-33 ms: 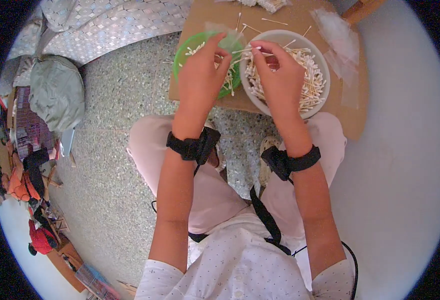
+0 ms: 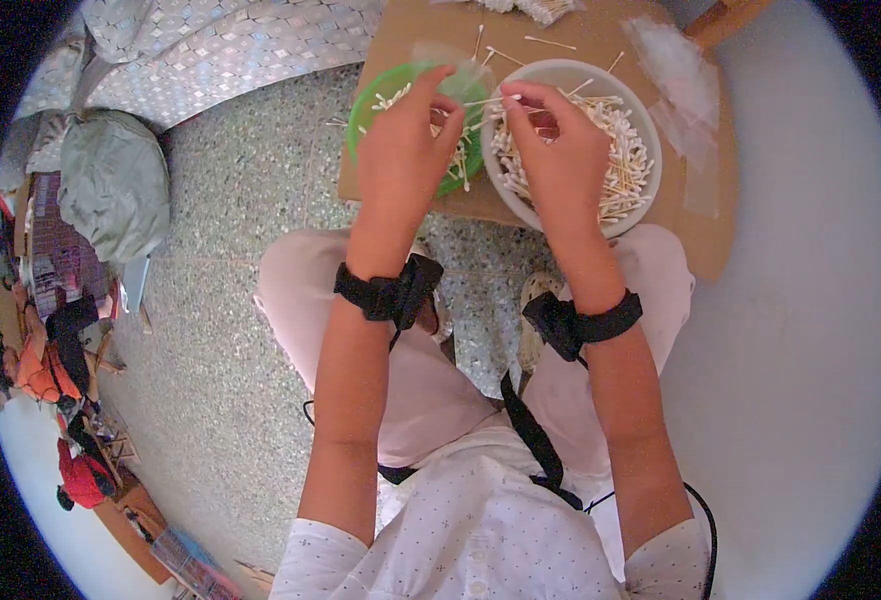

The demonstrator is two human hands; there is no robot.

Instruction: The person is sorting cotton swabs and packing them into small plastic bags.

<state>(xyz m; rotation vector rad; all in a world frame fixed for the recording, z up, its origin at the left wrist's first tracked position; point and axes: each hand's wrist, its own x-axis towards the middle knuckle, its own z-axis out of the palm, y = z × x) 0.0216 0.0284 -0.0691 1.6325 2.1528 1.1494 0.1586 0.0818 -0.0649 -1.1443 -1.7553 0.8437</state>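
Observation:
My left hand (image 2: 405,150) is over a green bowl (image 2: 355,118), its fingers curled round a clear plastic bag (image 2: 450,60) that shows just beyond the fingertips. Part of the bag is hidden behind the hand. Between the thumb and index finger of my right hand (image 2: 565,145) a cotton swab (image 2: 490,100) is pinched, its far end pointing left toward the left hand. Under the right hand, a white bowl (image 2: 654,150) holds a heap of cotton swabs (image 2: 615,150). More swabs lie in the green bowl, partly covered by my left hand.
Both bowls stand on a brown cardboard sheet (image 2: 695,245). Loose swabs (image 2: 550,43) lie behind them, and clear plastic bags (image 2: 675,85) are at the right. A patterned cloth (image 2: 230,60) and grey-green bag (image 2: 115,185) are at left. Other people (image 2: 45,370) sit far left.

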